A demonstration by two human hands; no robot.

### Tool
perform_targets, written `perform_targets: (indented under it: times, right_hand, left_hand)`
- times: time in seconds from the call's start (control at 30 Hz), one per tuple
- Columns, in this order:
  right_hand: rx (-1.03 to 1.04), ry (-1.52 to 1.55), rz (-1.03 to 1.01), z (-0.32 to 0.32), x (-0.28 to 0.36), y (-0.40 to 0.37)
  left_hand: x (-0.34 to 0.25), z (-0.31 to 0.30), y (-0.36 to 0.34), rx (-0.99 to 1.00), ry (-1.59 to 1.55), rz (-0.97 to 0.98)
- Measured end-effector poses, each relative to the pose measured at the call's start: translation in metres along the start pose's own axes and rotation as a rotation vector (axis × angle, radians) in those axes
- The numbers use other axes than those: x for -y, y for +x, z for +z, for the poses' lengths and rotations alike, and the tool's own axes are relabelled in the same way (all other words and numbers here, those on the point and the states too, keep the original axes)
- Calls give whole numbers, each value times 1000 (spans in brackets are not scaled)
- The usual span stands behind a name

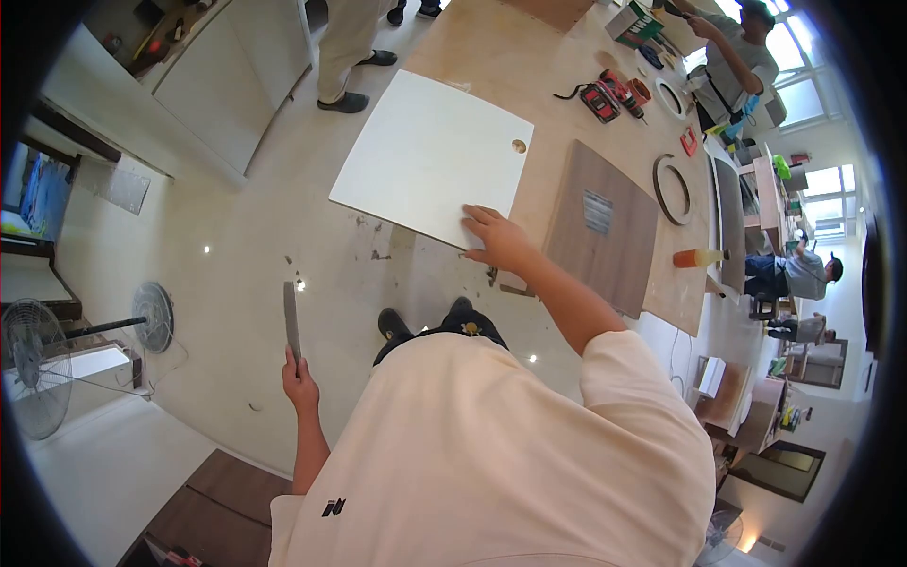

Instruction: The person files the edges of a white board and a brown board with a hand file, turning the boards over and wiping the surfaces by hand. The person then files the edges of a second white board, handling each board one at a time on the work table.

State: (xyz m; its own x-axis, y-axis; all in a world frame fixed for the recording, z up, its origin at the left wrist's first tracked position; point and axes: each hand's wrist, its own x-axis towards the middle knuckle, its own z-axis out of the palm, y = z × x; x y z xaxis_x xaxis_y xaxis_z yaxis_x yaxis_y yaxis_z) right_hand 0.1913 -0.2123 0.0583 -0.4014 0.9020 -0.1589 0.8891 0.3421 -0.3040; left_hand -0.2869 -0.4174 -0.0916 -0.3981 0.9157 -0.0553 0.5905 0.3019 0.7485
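My left hand (300, 380) is closed round the lower end of a long, flat grey file (291, 317), which points up over the floor, away from the table. My right hand (499, 238) lies with its fingers spread on the near corner of a white board (430, 156). The board rests on the table, its left part sticking out past the table's edge. A round hole (519, 146) shows near its right corner. Just right of my right hand lies a brown wood-grain panel (605, 222) with a label on it.
On the table (539, 76) lie red cordless drills (612, 96), a coil of edge banding (672, 189) and a bottle of amber liquid (699, 258). A person (742, 71) stands at the far side; another's legs (345, 57) are beyond the board. Fans (151, 317) stand at left.
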Motion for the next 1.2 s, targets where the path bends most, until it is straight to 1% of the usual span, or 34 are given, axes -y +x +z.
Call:
perform_targets:
  times: [0.17, 0.23, 0.27, 0.33, 0.43, 0.57, 0.73, 0.8, 0.83, 0.87, 0.9, 1.0, 1.07, 1.1, 1.17, 1.2]
  right_hand:
    - [66, -32, 61, -1, -30, -51]
    - [82, -92, 111, -6, -28, -62]
    - [54, -60, 93, -7, -25, -65]
    - [-15, 3, 38, -17, -11, -55]
    - [-10, -7, -24, -7, -13, -25]
    - [74, 17, -117, -10, -16, 10]
    - [105, 47, -263, -4, -22, 31]
    - [225, 108, -226, -8, -24, 36]
    - [283, 134, -210, -11, -30, 40]
    - [316, 241, -176, -7, -41, 46]
    - [282, 206, -168, -10, -39, 41]
    - [188, 62, -175, -12, -23, 31]
    - [155, -102, -205, -1, -19, 28]
    - [181, -93, -193, 0, -17, 33]
    - [209, -90, -174, 4, -13, 47]
    - [210, -80, -181, 3, -9, 55]
  left_hand:
    - [-6, 6, 7, 16, -15, -6]
    - [-9, 9, 1, 18, -41, -22]
    - [-11, 9, -5, 26, -24, -48]
    - [-17, 12, -13, 18, 6, -97]
    - [-26, 9, -29, 63, 32, -190]
    - [-34, 8, -49, 17, 21, -161]
    - [-41, 9, -79, -14, -2, -220]
    - [-46, 15, -83, -54, -46, -203]
    - [-46, 15, -84, -27, -52, -245]
    - [-47, 15, -86, -2, -60, -289]
    - [-47, 15, -86, 16, -70, -333]
    - [-44, 12, -72, 30, -135, -355]
    - [-36, -2, -56, 106, -90, -305]
    - [-32, -5, -41, 130, -82, -269]
    - [9, -10, -14, 172, -108, -325]
    - [12, -16, 0, 166, -77, -306]
